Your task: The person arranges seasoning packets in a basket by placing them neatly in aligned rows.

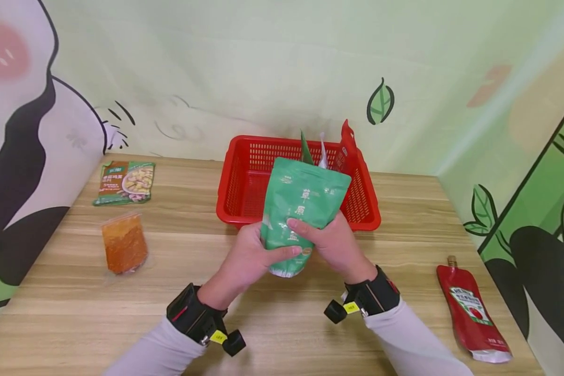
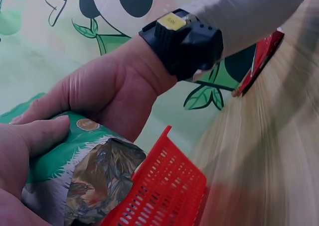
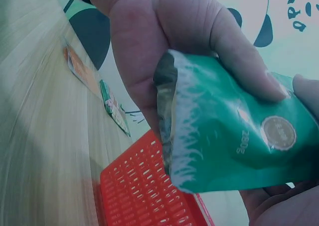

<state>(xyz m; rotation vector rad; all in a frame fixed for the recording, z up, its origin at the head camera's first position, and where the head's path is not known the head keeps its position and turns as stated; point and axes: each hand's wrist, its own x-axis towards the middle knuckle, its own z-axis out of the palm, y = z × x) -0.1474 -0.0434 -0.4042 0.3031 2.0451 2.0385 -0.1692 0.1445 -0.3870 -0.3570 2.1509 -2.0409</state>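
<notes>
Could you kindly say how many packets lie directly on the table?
3: green packet at back left, orange packet nearer, red packet at right; the basket may hide others.

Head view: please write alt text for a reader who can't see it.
A person's left hand and right hand grip a green pouch, which partly hides a red basket with packages standing in its right side. On the wooden table, an orange-filled bag and a green packet lie left; a red Heinz pouch lies right.
</notes>
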